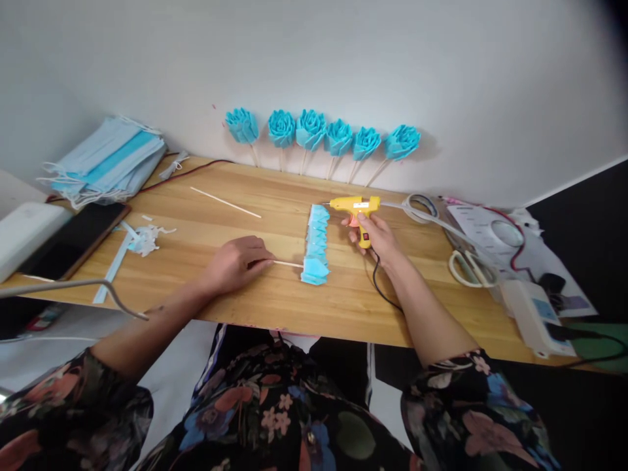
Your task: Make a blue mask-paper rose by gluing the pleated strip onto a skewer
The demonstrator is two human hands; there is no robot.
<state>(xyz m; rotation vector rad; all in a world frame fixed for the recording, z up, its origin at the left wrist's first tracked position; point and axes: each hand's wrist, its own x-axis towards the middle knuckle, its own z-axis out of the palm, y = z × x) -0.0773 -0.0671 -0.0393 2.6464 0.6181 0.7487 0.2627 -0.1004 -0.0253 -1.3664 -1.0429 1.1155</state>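
at 3 o'clock of strip: r. hand, fingers curled round gun, nozzle nr 12 o'clock end; at 8 o'clock: l. hand, fingertips pinching stick.

and here's the pale blue pleated strip, stretched across the desk away from the person, its near end bunched at the tip of the thin wooden stick, which points sideways! up top, the yellow glue gun, red switch on its handle, black cord trailing, nozzle aimed left at the strip's far end!
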